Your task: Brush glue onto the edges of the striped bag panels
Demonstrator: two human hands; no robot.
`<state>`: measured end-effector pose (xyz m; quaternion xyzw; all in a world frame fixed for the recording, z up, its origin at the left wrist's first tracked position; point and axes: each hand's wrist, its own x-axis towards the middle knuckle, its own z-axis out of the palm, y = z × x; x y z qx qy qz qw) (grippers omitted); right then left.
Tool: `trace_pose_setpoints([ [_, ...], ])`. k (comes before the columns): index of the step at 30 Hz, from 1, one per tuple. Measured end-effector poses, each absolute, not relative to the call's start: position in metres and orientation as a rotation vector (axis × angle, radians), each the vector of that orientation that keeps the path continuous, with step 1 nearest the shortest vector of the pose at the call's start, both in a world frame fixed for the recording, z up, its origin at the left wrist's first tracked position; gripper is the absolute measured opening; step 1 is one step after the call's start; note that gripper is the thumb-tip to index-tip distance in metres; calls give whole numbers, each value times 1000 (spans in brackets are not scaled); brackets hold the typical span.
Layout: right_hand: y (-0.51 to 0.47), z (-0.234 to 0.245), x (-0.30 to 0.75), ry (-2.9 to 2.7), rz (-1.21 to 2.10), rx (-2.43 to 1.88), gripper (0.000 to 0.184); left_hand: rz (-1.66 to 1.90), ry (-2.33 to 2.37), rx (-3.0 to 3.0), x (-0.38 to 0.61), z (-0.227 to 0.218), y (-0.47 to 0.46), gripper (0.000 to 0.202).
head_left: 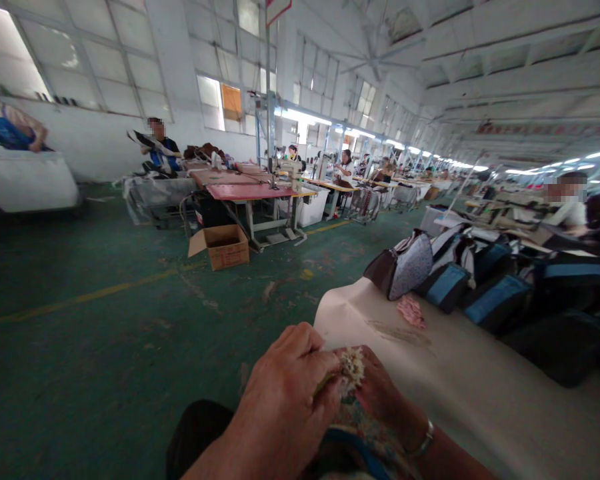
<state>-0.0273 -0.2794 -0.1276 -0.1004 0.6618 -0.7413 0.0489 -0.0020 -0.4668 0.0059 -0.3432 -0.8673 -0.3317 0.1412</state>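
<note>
My left hand (285, 387) is low in the middle of the view, its fingers curled round a small pale frayed tuft (352, 368). My right hand (380, 393) lies just behind it with a bracelet on the wrist, fingers closed against the same tuft. Both hands hover over my lap, at the near edge of a beige worktable (460, 373). What the tuft is made of I cannot make out.
Blue and grey bags (450, 273) are piled along the worktable on the right, with a pink scrap (411, 311) beside them. A cardboard box (222, 245) stands on the green floor. Sewing tables (250, 190) and seated people fill the hall behind.
</note>
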Motion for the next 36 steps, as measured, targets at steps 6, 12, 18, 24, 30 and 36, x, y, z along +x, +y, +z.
trace_pose_setpoints([
  [6,-271,-131,-32,1951,-2266,-412,48,-790,-2638,-981,-6,15,-469,15],
  [12,-268,-134,-36,2062,-2157,-456,59,-650,-2639,-874,-13,0,-467,17],
  [18,-275,-131,-34,2245,-2019,-370,68,-513,-2507,-776,-29,-11,-472,16],
  [24,-279,-131,-39,2320,-1928,-176,68,-252,-2395,-853,-46,-29,-468,13],
  [30,-268,-128,-34,2339,-1898,-122,68,-246,-2487,-566,-89,-34,-510,19],
  [36,-257,-120,-22,2101,-2230,-138,59,-462,-2517,-381,-104,-22,-547,20],
])
